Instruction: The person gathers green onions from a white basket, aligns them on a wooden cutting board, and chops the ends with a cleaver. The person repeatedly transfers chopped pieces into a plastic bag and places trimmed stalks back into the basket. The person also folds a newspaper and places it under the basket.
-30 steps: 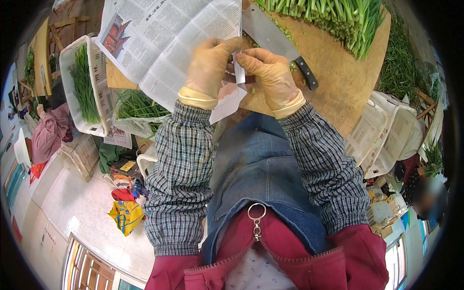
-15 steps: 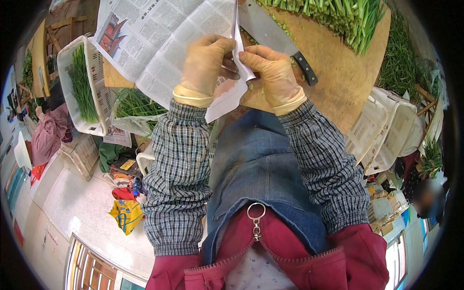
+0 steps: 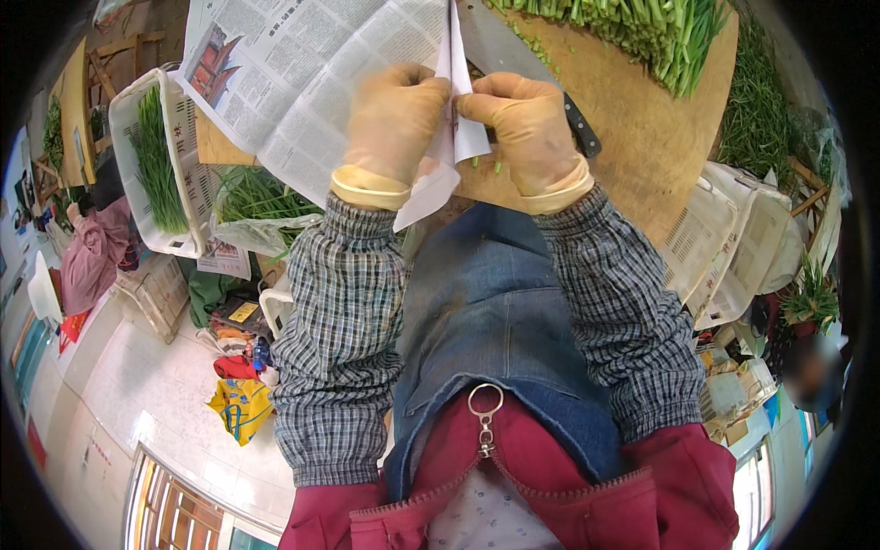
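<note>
Both my hands wear thin yellowish gloves and pinch a sheet of newspaper (image 3: 321, 119) along its right edge. My left hand (image 3: 396, 119) is closed on the paper from the left, partly covering it. From the other side, my right hand (image 3: 527, 128) grips the folded edge between thumb and fingers. Behind the right hand lies a cleaver with a black handle (image 3: 581, 126), its blade flat on a round wooden board (image 3: 655, 151). A heap of cut green stalks (image 3: 632, 27) covers the board's far side, and small green bits are strewn near the blade.
At the left stands a white plastic basket (image 3: 174, 165) of long green leaves. More greens in a plastic bag (image 3: 261, 206) lie beside it. White baskets (image 3: 715, 243) stand at the right, below a pile of greens (image 3: 756, 110). Another person (image 3: 811, 371) is at the far right.
My right hand has shifted slightly right and turned, its fingers curled more over the paper edge. The paper's right edge stands up a little wider between my hands.
</note>
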